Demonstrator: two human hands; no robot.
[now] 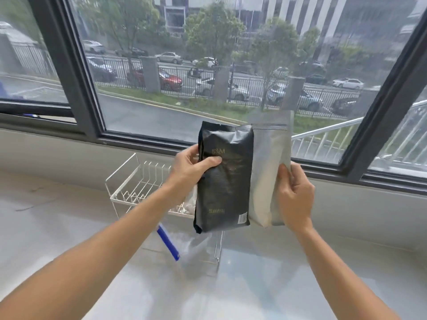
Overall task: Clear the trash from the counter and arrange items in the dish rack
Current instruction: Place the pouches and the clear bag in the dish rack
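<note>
Mid-left of frame: white wire dish rack (129,181) on pale surface (57,227), blue-edged clear bag (171,245) just below. Centre: left hand (189,167), grip curled round upright black bag (224,176), thumb on its front. Right of centre: silver pouch (270,162) touching it, pinched by right hand (295,195).

Lighting: your scene is bright, lit by soft overcast daylight through the window (208,65) from 12 o'clock. Shadows: faint, diffuse. Glare: pale sheen on the counter (254,285) toward 6 o'clock. Backlight: your black bag (224,181) reads dark, its print barely legible. Blur: slight softness overall, street hazy. Distortion: wide-angle bowing of the frame bars at 9 and 3 o'clock.
</note>
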